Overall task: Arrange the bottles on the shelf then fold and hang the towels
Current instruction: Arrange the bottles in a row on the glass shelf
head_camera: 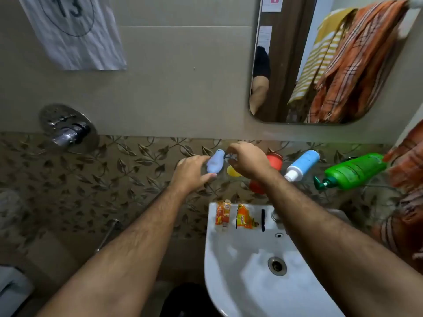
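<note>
Beige wall tiles (183, 65) cover the upper bathroom wall; below them runs a band of brown tiles with a leaf pattern (128, 170). A narrow clear shelf (375, 185) is fixed across this band, above a white ceramic washbasin (251, 271).

Bottles on the shelf, left to right:
- Small pale lavender plastic bottle (215, 161), rounded body, lying on its side. No label text is readable.
- Yellow round item (233, 171) and two red-orange plastic containers (275, 161), partly hidden behind the right wrist.
- Light blue cylindrical bottle with a white cap (302, 165), tilted, cap pointing toward the camera.
- Green pump bottle (353, 171), lying on its side, pump head pointing left. Label text is too blurred to read.

Left hand (190, 173): fingers spread and curved, thumb and fingertips touching the lavender bottle's left and lower sides, in a loose hold.

Right hand (248, 160): fingers curled downward and pinched on a small object just right of the lavender bottle. What the object is cannot be determined.

Orange-and-yellow sachets (233, 217) lie on the rear rim of the basin; their print is not legible. A white sheet (73, 33) on the wall bears the number "13" inside a circle. A rounded mirror (320, 65) reflects an orange checked towel (357, 65) and a yellow striped towel (320, 56) hanging from a rail. A chrome wall valve (68, 131) sits at left.
</note>
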Tool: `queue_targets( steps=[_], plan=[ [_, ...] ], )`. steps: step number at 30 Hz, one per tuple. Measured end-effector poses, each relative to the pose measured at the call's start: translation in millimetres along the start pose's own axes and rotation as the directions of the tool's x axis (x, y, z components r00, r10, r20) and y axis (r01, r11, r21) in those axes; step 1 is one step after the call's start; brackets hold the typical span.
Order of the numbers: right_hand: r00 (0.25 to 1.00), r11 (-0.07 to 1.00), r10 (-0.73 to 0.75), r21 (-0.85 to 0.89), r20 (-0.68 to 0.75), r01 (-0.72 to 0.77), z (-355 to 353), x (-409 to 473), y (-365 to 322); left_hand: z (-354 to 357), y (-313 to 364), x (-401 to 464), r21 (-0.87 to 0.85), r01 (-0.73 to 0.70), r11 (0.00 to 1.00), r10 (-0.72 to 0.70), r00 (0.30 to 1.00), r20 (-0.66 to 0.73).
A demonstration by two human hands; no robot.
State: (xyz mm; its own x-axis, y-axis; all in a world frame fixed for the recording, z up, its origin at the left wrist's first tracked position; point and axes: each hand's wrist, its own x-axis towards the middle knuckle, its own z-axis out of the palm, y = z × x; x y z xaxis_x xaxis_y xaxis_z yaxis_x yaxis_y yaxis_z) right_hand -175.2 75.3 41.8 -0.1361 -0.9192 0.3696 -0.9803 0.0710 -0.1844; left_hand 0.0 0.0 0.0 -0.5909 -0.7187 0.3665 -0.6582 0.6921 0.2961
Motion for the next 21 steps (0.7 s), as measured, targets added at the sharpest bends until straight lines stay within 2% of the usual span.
queue_targets(
  steps=[4, 10, 16, 21],
  plan=[
    [0.989, 0.998, -0.057, -0.028, 0.134, 0.061, 9, 16, 5, 2, 8, 10, 0.031, 0.056, 0.998, -0.059, 0.993, 0.102],
    [0.954, 0.984, -0.162, -0.027, 0.254, 0.175, 23, 29, 13, 11, 6, 11, -0.063, 0.146, 0.987, -0.137, 0.983, 0.125],
    [0.935, 0.986, -0.164, 0.067, 0.313, 0.150, 29, 33, 17, 11, 0, 18, -0.126, 0.160, 0.979, -0.144, 0.981, 0.128],
    [0.947, 0.987, -0.159, 0.032, 0.279, 0.157, 29, 39, 12, 11, -13, 24, -0.207, 0.121, 0.971, -0.099, 0.989, 0.111]
  ],
)
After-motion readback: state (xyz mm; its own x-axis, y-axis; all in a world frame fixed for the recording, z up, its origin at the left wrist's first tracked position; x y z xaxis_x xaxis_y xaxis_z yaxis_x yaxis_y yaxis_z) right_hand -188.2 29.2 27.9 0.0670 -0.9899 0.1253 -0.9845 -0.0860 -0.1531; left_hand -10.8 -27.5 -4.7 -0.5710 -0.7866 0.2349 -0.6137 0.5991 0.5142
